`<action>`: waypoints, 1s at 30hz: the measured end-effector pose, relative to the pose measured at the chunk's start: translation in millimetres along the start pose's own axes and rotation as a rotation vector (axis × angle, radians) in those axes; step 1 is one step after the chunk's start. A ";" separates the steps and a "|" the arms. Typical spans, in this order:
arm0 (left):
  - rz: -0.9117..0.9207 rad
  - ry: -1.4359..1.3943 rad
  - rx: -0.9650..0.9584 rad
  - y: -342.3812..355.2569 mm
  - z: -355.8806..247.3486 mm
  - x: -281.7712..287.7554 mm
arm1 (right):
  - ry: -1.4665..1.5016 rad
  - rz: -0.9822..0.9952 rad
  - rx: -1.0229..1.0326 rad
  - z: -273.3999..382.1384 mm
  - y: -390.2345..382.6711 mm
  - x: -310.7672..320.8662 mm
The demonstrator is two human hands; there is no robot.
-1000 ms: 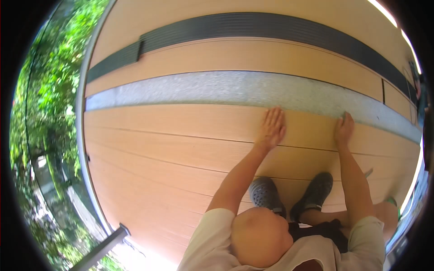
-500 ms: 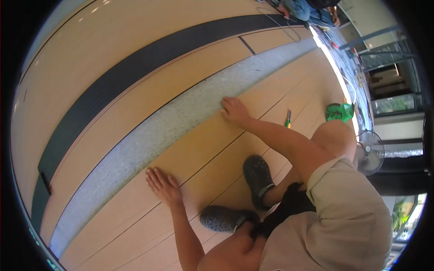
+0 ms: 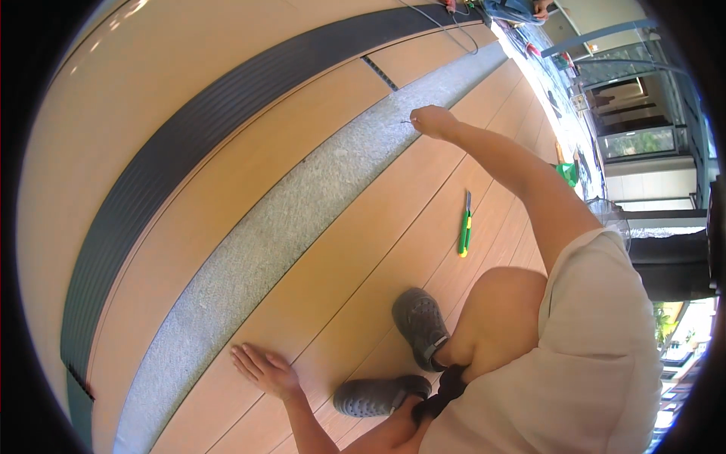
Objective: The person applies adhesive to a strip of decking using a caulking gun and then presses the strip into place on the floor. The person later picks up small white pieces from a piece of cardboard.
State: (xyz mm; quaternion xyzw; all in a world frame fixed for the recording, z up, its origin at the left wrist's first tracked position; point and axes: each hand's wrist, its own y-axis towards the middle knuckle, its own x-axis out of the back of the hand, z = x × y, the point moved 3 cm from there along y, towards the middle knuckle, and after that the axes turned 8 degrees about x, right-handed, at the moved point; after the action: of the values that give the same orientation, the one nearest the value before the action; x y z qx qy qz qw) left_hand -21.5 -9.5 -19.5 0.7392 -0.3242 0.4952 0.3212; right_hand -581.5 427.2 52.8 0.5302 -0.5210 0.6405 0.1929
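My left hand lies flat with its fingers stretched out on a wood-look plank, its fingertips close to the plank's far edge. My right hand is closed in a pinch over the grey speckled strip between the planks. A small, thin dark sliver sticks out from its fingertips; its kind is too small to make out. On the planks to the right, between my right arm and my shoes, rests a green and yellow utility knife with its blade out.
Beyond the grey strip runs another plank row, then a dark ribbed band. My dark clogs stand on the planks. A green object lies at the right. Far right, another person's hand shows near a cable.
My right hand has lifted from the plank edge and reached farther out over the grey strip, now pinching a sliver. My left hand stays flat on the plank. The view has shifted.
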 end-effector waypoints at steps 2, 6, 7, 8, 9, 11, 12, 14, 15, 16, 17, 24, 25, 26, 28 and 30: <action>0.013 0.018 -0.001 0.0 -0.9 -2.5 | 0.029 -0.123 0.000 -21.0 11.7 -20.6; 0.051 0.058 -0.027 5.2 -8.4 -2.8 | -0.057 -0.228 0.000 -18.0 27.2 -54.8; 0.045 0.054 -0.040 7.3 -10.3 -0.6 | -0.135 -0.198 0.015 -13.8 31.4 -54.0; 0.062 0.058 -0.052 9.1 -12.7 -2.8 | -0.208 -0.180 0.075 -15.0 33.3 -55.8; 0.054 0.049 -0.050 10.2 -14.9 -4.6 | -0.279 -0.163 0.134 -16.4 34.0 -57.3; 0.072 0.041 -0.067 7.6 -16.3 -3.0 | -0.281 -0.164 0.163 -10.6 37.2 -55.6; 0.082 0.056 -0.047 5.7 -14.0 0.9 | -0.290 -0.187 0.210 -1.8 38.2 -56.7; 0.080 0.059 -0.038 7.2 -16.9 -4.6 | -0.296 -0.185 0.198 -0.4 42.7 -56.0; 0.075 0.057 -0.037 6.7 -16.7 -5.9 | -0.305 -0.187 0.199 -0.2 43.4 -54.6; 0.068 0.051 -0.035 6.3 -17.5 -5.9 | -0.295 -0.221 0.204 -6.0 43.3 -53.3; 0.065 0.045 -0.043 5.8 -18.9 -5.2 | -0.296 -0.224 0.195 -10.7 43.4 -52.6; 0.029 0.029 -0.037 3.1 -15.3 -2.2 | 0.075 -0.312 -0.236 -61.8 5.6 -44.0; 0.028 0.035 -0.038 2.6 -14.4 -2.0 | 0.086 -0.312 -0.273 -72.9 -8.6 -42.1; 0.015 0.039 -0.039 2.2 -11.1 0.6 | 0.111 -0.317 -0.285 -75.7 -24.0 -42.3; 0.016 0.053 -0.034 2.5 -8.6 3.3 | 0.125 -0.327 -0.330 -88.0 -63.0 -43.7; -0.008 0.025 -0.045 3.0 -13.9 -1.3 | 0.098 -0.342 -0.375 -122.2 -114.9 -55.4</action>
State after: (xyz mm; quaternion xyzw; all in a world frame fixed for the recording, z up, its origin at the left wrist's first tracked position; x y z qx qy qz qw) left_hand -31.6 0.1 -16.1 0.7267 -0.3282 0.4957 0.3441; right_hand -527.9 594.6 70.0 0.5339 -0.5233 0.5158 0.4184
